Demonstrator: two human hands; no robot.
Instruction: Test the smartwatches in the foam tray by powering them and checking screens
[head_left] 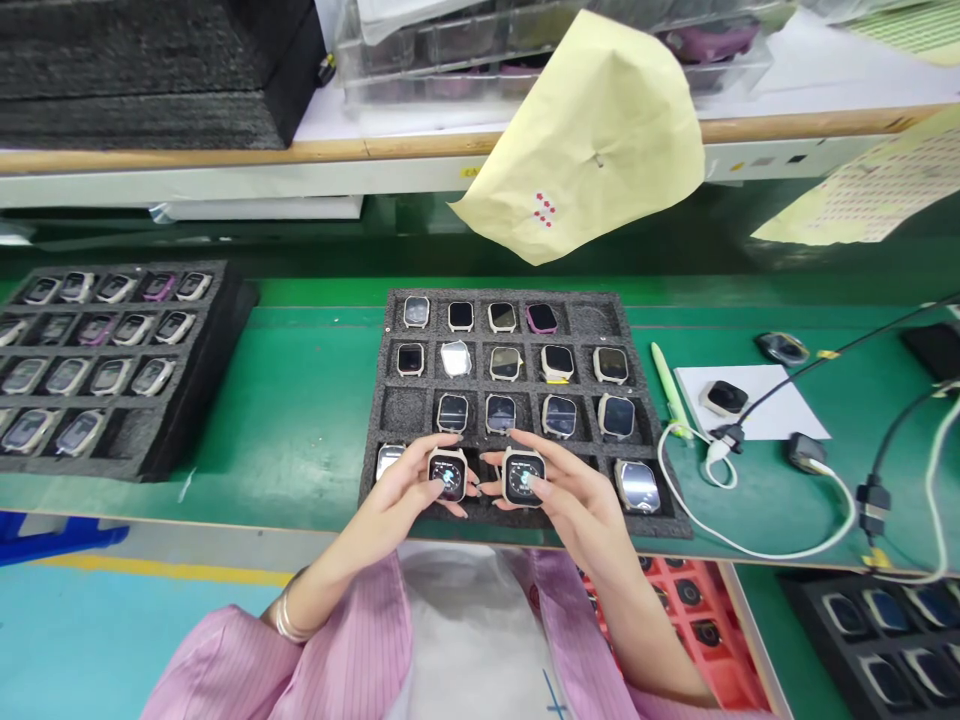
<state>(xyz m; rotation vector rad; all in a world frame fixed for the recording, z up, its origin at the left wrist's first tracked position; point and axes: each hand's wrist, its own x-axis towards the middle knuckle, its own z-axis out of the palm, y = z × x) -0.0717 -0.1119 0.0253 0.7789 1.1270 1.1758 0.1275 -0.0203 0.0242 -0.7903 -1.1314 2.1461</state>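
Observation:
My left hand grips a beige smartwatch body with a lit screen, thumb on its face. A second beige smartwatch body, screen also lit, is gripped in my right hand, thumb resting on the glass. Both hands hover over the front row of a black foam tray on the green bench. The tray's cells hold several more watch bodies, among them a purple one.
Another foam tray of watches lies to the left. To the right are a green pen, white paper with a watch on it, chargers and cables. A yellow sheet hangs above. A red bin sits below the bench.

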